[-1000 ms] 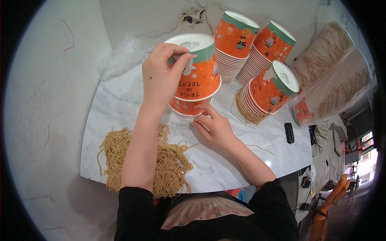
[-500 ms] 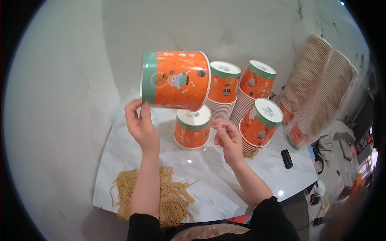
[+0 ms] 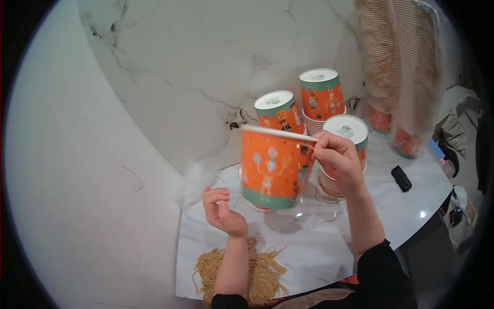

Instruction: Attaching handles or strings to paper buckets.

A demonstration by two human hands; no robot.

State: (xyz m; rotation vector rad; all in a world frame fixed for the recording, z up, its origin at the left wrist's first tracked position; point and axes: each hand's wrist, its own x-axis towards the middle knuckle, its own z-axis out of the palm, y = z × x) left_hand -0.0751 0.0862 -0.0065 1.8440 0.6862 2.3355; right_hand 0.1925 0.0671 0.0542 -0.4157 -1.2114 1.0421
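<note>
My right hand (image 3: 340,160) grips an orange-and-green patterned paper bucket (image 3: 267,170) by its white rim. The bucket hangs slightly tilted above the table, rim up and green base down. A thin tan strand (image 3: 304,146) shows at the rim beside my right fingers. To the bucket's lower left, my left hand (image 3: 224,212) is open and holds nothing, its fingers loosely bent. Under my left forearm lies a heap of tan string-like strands (image 3: 262,280). Another bucket stands behind the held one and is almost wholly hidden.
Behind stand inverted bucket stacks: a back-left stack (image 3: 275,100), a back-right stack (image 3: 320,92) and a nearer stack (image 3: 350,129). Tall plastic-wrapped bucket stacks (image 3: 404,67) lean at the right. A small black object (image 3: 401,178) lies on the marble-patterned table (image 3: 329,247). A wall rises behind.
The bucket has passed from my left hand to my right and turned from its side to rim up, lower and farther right. My left hand has let go. The whole view has shifted.
</note>
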